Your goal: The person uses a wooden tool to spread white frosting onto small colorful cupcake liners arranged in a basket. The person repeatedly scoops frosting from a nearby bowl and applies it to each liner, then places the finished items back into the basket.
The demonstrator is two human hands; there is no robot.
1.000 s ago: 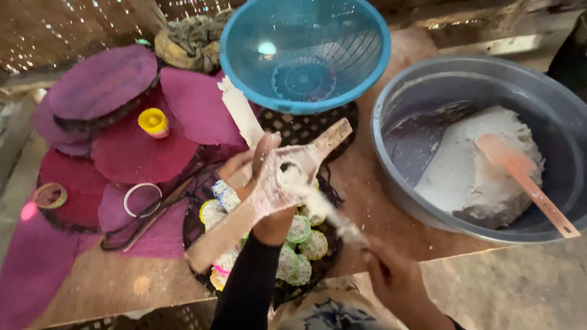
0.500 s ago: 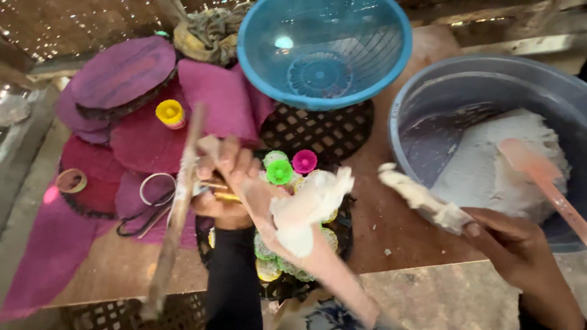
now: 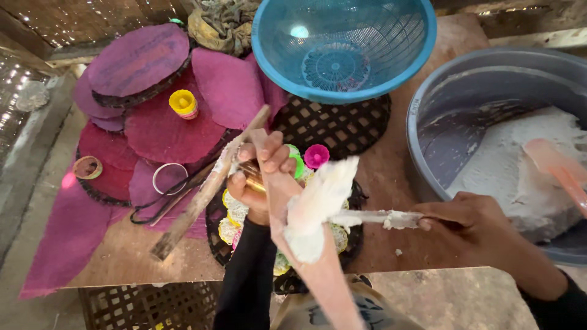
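Fingers of left hand (image 3: 260, 177) wrapped tight round two wooden paddles (image 3: 306, 244), one loaded with white paste (image 3: 315, 205) | right hand (image 3: 474, 217) pinching a paste-caked spreader (image 3: 373, 218), tip on that paste | grey tub (image 3: 428, 104) at 3 o'clock, moulds (image 3: 316, 156) underneath | risk imo: a paste blob slides off the tilted paddle onto the moulds

Low wooden table (image 3: 422, 146) across the middle of the frame, brown and worn, flecked with white. Grey concrete floor (image 3: 36, 201) along the left edge and at lower right, dusty. Dark woven lattice (image 3: 122, 308) under the table's near edge at lower left. Upper left corner in shadow, speckled with small spots of daylight. Bright strip of sunlit ground (image 3: 532, 15) at the upper right. Soft daylight overall, with no hard shadows on the tabletop.
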